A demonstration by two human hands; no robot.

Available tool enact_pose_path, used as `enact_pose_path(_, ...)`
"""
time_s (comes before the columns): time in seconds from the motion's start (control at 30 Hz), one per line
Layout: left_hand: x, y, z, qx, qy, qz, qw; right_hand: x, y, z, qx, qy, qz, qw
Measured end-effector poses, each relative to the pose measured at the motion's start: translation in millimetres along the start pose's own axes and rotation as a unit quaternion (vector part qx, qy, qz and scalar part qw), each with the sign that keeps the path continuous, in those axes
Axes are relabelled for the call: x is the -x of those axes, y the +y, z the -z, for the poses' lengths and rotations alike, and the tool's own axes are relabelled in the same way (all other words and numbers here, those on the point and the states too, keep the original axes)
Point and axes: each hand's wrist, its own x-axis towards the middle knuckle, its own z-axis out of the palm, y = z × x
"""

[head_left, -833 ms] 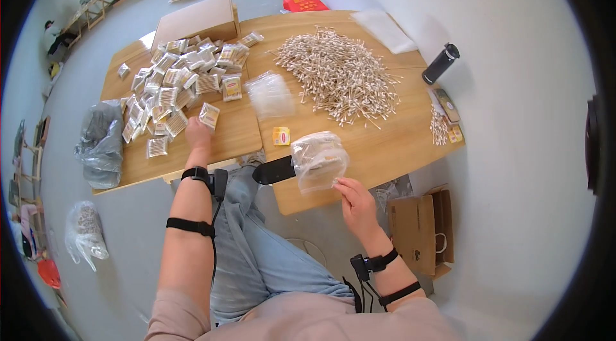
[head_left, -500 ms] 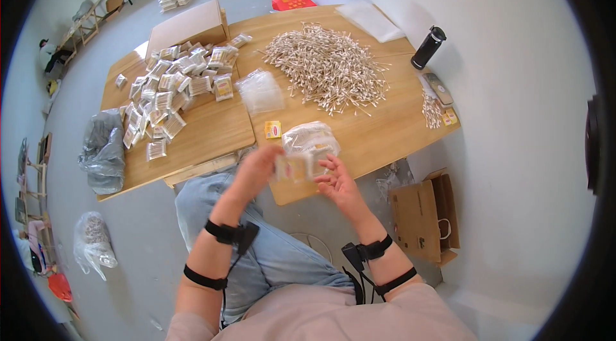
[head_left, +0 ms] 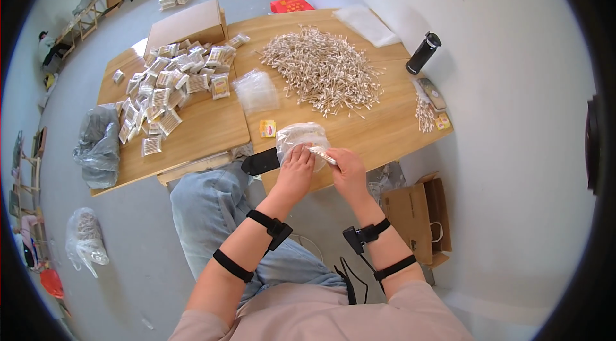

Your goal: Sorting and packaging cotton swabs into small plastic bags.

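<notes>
My right hand [head_left: 348,169] is closed round the near right end of a small clear packet of cotton swabs [head_left: 323,154], held tilted above the table edge. At the packet's other end, my left hand [head_left: 296,173] has its fingers bent together against it; its fingertips are partly hidden. Beneath and behind the hands lies a clear plastic bag [head_left: 299,132], its contents hard to make out. Just left of the bag is a small yellow card [head_left: 267,129]. A flat black object [head_left: 260,162] of unclear kind juts out at the table edge beside my left hand.
A large heap of loose cotton swabs [head_left: 321,68] covers the table's far middle. Filled packets [head_left: 157,97] pile up on the left before a cardboard box [head_left: 186,25]. Empty clear bags [head_left: 256,90] lie between. A black bottle [head_left: 423,53] stands right; an open carton [head_left: 410,222] is on the floor.
My right hand, open before, has closed on the packet. My left hand has swung right and down to the packet's other end. The black object has come into view.
</notes>
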Motion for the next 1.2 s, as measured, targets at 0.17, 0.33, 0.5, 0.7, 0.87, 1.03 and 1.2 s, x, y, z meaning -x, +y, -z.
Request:
enact_pose_path(0.17,2,0,0,0.002,-0.046,0.05,0.998,-10,1,-17,0.07,-0.022,0.064,0.995)
enact_pose_path(0.33,10,-1,-8,0.004,0.025,0.058,0.998,-10,7,-38,0.153,-0.052,0.108,0.981)
enact_pose_path(0.5,8,-3,-3,0.155,0.067,0.111,0.979,-7,9,-44,0.146,-0.079,0.096,0.981)
enact_pose_path(0.7,-4,-1,0,0.133,0.075,0.085,0.985,-12,10,-36,0.061,-0.091,0.019,0.994)
enact_pose_path(0.87,-10,-3,-6,0.05,0.066,0.073,0.994,-28,27,-42,0.119,-0.02,-0.009,0.993)
enact_pose_path(1.03,-21,-11,-20,-0.043,0.048,0.045,0.997,-35,45,-54,-0.003,-0.04,-0.092,0.995)
enact_pose_path(1.2,-34,-16,-20,-0.049,0.014,0.064,0.997,-20,25,-50,0.004,-0.067,-0.084,0.994)
